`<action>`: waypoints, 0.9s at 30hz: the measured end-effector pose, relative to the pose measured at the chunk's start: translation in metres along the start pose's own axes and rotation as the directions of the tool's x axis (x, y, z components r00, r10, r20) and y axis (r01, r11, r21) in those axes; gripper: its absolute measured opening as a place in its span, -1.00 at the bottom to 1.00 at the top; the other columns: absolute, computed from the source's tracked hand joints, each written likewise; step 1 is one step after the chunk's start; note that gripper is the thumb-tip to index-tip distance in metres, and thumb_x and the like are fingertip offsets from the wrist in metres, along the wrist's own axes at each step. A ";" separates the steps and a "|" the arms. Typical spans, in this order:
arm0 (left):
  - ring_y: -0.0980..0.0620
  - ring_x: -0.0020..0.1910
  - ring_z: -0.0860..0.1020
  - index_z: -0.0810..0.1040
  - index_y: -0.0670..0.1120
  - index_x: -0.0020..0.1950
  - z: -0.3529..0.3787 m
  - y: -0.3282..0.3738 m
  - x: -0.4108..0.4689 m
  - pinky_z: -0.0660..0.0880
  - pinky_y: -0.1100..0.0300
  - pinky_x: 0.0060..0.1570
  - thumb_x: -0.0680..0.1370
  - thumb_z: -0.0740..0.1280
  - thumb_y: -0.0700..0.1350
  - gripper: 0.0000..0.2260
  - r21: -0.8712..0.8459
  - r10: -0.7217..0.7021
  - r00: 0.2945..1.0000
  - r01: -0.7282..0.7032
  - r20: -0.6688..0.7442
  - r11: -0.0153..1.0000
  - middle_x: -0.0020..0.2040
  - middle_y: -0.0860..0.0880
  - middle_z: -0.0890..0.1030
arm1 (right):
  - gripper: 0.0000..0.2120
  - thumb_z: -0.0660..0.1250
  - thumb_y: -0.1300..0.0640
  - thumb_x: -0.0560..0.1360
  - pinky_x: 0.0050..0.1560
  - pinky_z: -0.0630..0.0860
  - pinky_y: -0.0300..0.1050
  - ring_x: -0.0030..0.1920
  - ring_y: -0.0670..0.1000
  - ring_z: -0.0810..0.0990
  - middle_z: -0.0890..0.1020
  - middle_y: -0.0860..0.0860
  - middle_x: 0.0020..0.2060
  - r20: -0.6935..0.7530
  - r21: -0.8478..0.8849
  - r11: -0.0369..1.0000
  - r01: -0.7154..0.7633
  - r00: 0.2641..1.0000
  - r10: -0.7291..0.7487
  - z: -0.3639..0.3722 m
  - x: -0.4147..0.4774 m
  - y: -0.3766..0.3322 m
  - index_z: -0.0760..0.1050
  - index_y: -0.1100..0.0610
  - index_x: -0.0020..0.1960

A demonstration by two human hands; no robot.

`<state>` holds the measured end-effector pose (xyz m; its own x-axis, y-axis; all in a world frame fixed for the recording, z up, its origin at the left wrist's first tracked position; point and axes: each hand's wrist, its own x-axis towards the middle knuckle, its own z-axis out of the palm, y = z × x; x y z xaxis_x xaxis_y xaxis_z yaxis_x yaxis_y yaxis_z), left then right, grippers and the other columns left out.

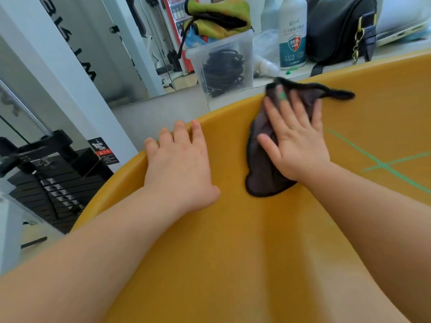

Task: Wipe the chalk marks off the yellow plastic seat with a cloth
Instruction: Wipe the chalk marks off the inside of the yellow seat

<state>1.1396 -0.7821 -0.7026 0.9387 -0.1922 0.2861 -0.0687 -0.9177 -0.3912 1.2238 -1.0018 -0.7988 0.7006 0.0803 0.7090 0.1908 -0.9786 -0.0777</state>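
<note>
The yellow plastic seat [245,241] fills the lower part of the head view. A dark brown cloth [263,169] lies flat on it near the upper rim. My right hand [296,138] presses down on the cloth with fingers spread flat. Green chalk marks [382,165] cross on the seat to the right of that hand, and a small green smear shows near my fingertips. My left hand [179,162] rests on the seat's left rim, with its fingers curled over the edge.
Behind the seat stand a clear plastic bin [224,66] of black cords, a white spray bottle [292,33] and a black bag [338,29]. A black weight stack [51,183] is at the left.
</note>
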 end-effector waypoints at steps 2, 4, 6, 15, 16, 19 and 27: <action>-0.30 0.46 0.20 -0.18 -0.09 0.61 0.001 0.000 0.001 0.21 -0.30 0.41 0.29 0.40 0.33 0.13 0.007 -0.013 1.000 0.013 0.004 1.000 0.55 -0.20 0.09 | -0.24 -0.09 -0.34 0.62 0.56 -0.24 0.36 0.65 0.21 -0.12 -0.11 0.13 0.66 0.001 0.082 0.970 -0.228 0.973 0.229 0.003 -0.006 -0.026 -0.09 0.08 0.67; -0.31 0.45 0.21 -0.17 -0.10 0.61 0.003 0.001 0.001 0.22 -0.30 0.39 0.28 0.39 0.33 0.14 0.022 -0.025 1.000 0.025 0.000 0.999 0.54 -0.22 0.10 | -0.16 -0.13 -0.36 0.61 0.56 -0.25 0.35 0.63 0.30 -0.19 -0.15 0.27 0.63 0.064 0.154 0.954 -0.258 0.966 0.251 0.011 -0.019 -0.076 -0.12 0.19 0.66; -0.31 0.43 0.22 -0.17 -0.11 0.60 0.006 0.001 -0.001 0.23 -0.30 0.38 0.27 0.38 0.34 0.14 0.046 -0.023 1.000 0.024 -0.014 0.999 0.52 -0.23 0.12 | -0.16 -0.15 -0.36 0.61 0.57 -0.21 0.38 0.62 0.31 -0.24 -0.18 0.30 0.62 0.132 0.188 0.977 -0.101 0.988 0.076 0.020 -0.044 -0.115 -0.12 0.22 0.65; -0.37 0.43 0.16 -0.23 -0.17 0.60 0.014 0.005 -0.005 0.16 -0.34 0.38 0.26 0.32 0.43 0.20 0.133 -0.006 0.998 0.013 -0.055 0.991 0.53 -0.26 0.04 | -0.13 0.04 -0.39 0.51 0.53 -0.18 0.42 0.58 0.44 0.03 0.03 0.37 0.60 0.223 -0.139 0.990 -0.016 0.974 0.047 0.020 -0.100 0.020 0.19 0.19 0.61; -0.37 0.43 0.16 -0.23 -0.17 0.59 0.014 0.005 -0.005 0.16 -0.34 0.38 0.25 0.31 0.47 0.22 0.131 -0.008 0.999 0.015 -0.053 0.991 0.53 -0.27 0.04 | -0.12 0.03 -0.38 0.52 0.52 -0.20 0.43 0.58 0.46 0.00 0.00 0.40 0.59 0.195 -0.175 0.974 -0.142 0.965 0.176 0.013 -0.099 0.041 0.13 0.21 0.62; -0.38 0.45 0.16 -0.24 -0.17 0.59 0.015 0.008 -0.003 0.17 -0.36 0.38 0.17 0.32 0.57 0.33 0.149 -0.023 0.999 0.030 -0.048 0.988 0.53 -0.30 0.05 | -0.13 -0.07 -0.36 0.59 0.53 -0.21 0.47 0.60 0.42 -0.13 -0.12 0.38 0.60 0.122 -0.132 0.818 -0.559 0.810 0.574 -0.002 -0.083 0.062 -0.09 0.22 0.65; -0.37 0.44 0.19 -0.23 -0.18 0.59 0.015 0.006 -0.004 0.20 -0.35 0.36 0.01 0.33 0.63 0.46 0.153 -0.024 0.999 0.030 -0.039 0.988 0.51 -0.32 0.08 | -0.25 -0.12 -0.35 0.63 0.59 -0.20 0.18 0.64 0.23 -0.04 -0.12 0.11 0.66 0.425 0.193 0.981 0.025 0.899 -0.107 0.015 -0.151 -0.090 0.01 0.07 0.67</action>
<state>1.1406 -0.7814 -0.7187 0.9264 -0.1836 0.3289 0.0114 -0.8591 -0.5117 1.1109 -0.9233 -0.9091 0.9016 0.2572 0.3478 0.3373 -0.9214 -0.1932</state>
